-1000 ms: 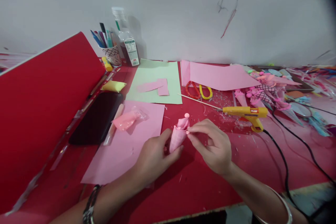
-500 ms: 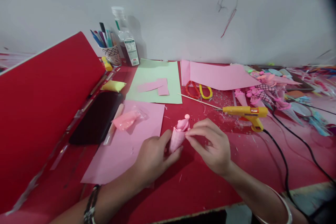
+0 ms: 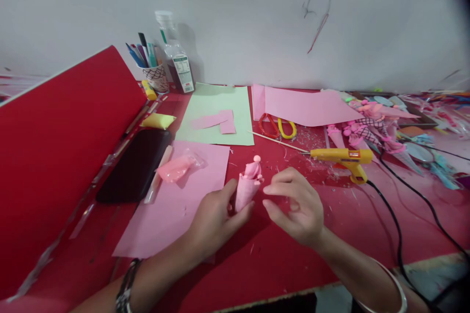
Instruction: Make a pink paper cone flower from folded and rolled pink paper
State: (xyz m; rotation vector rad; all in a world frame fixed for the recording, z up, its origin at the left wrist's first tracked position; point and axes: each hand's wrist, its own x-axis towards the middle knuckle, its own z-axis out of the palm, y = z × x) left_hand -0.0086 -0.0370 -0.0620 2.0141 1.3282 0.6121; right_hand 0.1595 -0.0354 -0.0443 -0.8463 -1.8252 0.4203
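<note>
A pink paper cone (image 3: pixel 246 194) stands nearly upright in the grip of my left hand (image 3: pixel 213 215), thumb on the near side and fingers behind it. Folded pink paper rises from its mouth, topped by a small pink ball (image 3: pixel 257 159). Tiny pink balls sit along the rim on the right. Just right of the cone is my right hand (image 3: pixel 299 205), its thumb and forefinger apart with nothing visible between them. On the pink sheet (image 3: pixel 205 161) left of the cone lies a clear bag of pink clay-like material (image 3: pixel 176 168).
A yellow glue gun (image 3: pixel 341 156) with a black cord lies at right, near a thin stick (image 3: pixel 277 141) and red-and-yellow-handled scissors (image 3: pixel 287 128). Several finished pink cones (image 3: pixel 367 129) pile up behind. A black phone (image 3: pixel 134 166) and red board (image 3: pixel 66 146) lie at left.
My right thumb and forefinger have parted and drawn slightly away from the cone's rim. The cone has turned a little in my left hand and stands straighter.
</note>
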